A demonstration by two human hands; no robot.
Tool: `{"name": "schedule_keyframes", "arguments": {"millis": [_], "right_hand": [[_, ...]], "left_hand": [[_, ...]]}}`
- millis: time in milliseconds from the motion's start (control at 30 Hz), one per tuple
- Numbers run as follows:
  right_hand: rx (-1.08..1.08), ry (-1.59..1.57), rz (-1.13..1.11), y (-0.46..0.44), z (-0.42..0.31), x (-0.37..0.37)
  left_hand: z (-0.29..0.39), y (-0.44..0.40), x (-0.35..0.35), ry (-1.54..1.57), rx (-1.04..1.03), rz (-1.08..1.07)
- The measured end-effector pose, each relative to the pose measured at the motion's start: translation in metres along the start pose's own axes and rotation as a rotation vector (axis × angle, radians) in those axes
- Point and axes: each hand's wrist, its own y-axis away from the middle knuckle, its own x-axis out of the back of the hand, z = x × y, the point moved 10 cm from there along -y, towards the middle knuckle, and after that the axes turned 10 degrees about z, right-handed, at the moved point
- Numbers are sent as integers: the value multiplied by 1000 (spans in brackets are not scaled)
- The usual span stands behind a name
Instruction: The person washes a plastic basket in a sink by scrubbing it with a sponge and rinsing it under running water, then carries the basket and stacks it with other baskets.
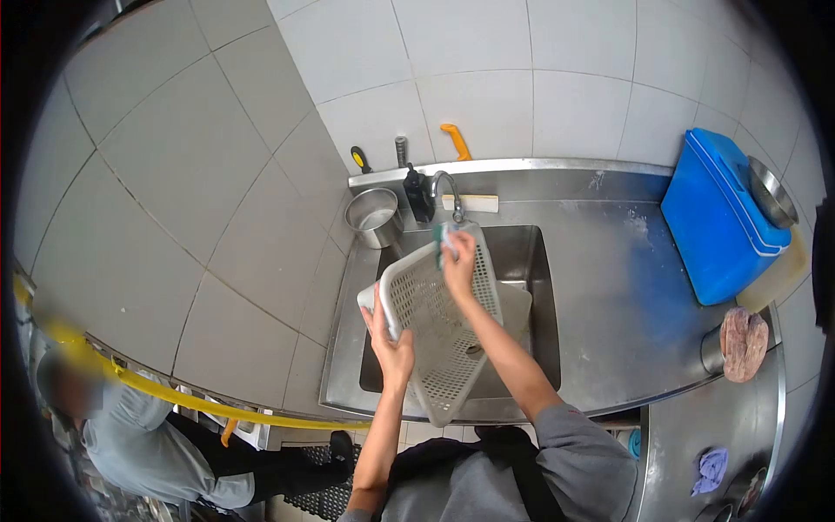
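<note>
A white perforated plastic basket is tilted over the metal sink. My left hand grips its left rim, thumb and fingers on either side of the edge. In my right hand is a scouring sponge, green and pale, mostly covered by the fingers, near the basket's far end below the faucet. A pale flat piece lies in the sink behind the basket. Whether water is running I cannot tell.
Left of the faucet stand a steel pot and a dark bottle. A blue cooler with a metal bowl stands at the right. A purple cloth lies lower right. Another person is at lower left.
</note>
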Motion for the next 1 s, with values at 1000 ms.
{"name": "schedule_keyframes", "arguments": {"millis": [1000], "right_hand": [[5, 136, -628, 23, -34, -51]], "left_hand": [[17, 0, 58, -263, -164, -103]]}}
